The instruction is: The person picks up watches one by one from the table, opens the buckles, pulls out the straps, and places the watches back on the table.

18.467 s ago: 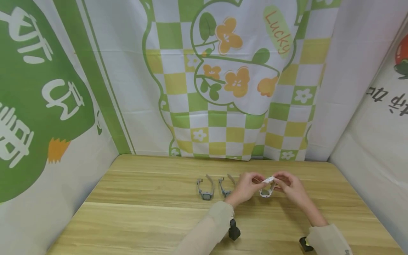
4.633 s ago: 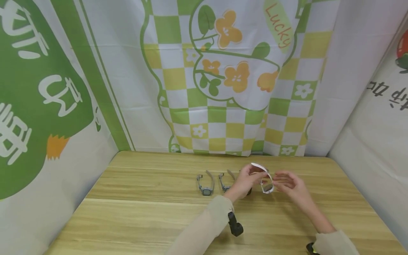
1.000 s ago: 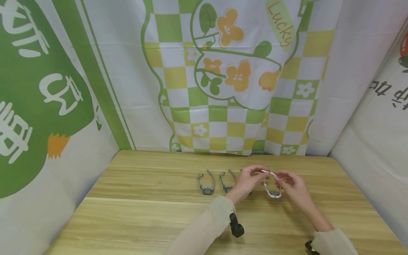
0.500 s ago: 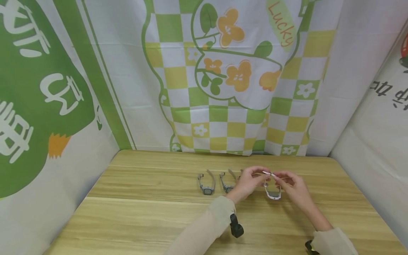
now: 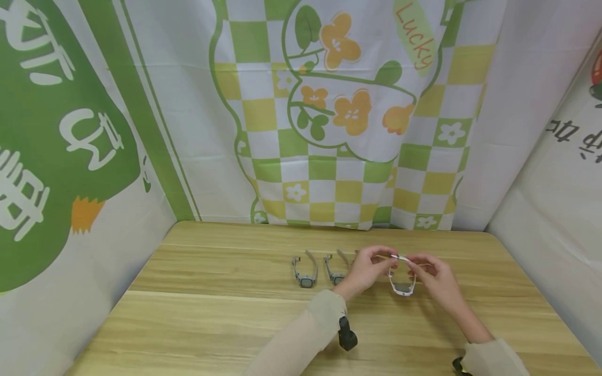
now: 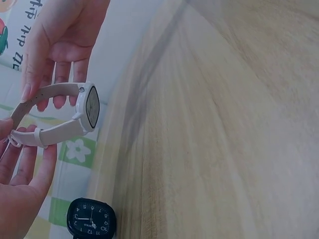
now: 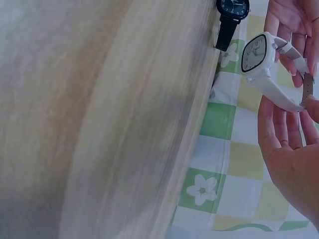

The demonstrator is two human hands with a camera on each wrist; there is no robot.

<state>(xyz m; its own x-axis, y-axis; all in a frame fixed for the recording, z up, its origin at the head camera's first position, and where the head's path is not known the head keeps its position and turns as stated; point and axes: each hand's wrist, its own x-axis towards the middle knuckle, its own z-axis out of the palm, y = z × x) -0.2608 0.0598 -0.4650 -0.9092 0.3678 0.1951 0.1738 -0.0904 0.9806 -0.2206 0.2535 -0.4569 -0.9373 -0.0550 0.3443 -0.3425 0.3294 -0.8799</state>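
A white wristwatch (image 5: 403,290) is held just above the table, its dial hanging toward the near side. My left hand (image 5: 369,270) pinches the buckle part of its strap between thumb and fingers. Opposite it, my right hand (image 5: 435,278) pinches the other strap half. In the left wrist view the pale strap (image 6: 60,132) forms a loop, the two halves meeting at the buckle (image 6: 14,140). The square dial (image 7: 254,53) faces away from the hands in the right wrist view. Fingertips partly cover the join, so whether it is fastened cannot be told.
Two grey-strapped watches (image 5: 306,282) (image 5: 336,279) stand on the wooden table (image 5: 211,324) left of the hands. A black watch (image 6: 91,219) stands beside them, mostly hidden behind my left hand in the head view. Patterned cloth (image 5: 324,183) hangs behind the table.
Some seconds ago one strap half stuck up free and my right hand was barely touching; now both hands pinch the strap ends together. Over the last second the white watch dips slightly.
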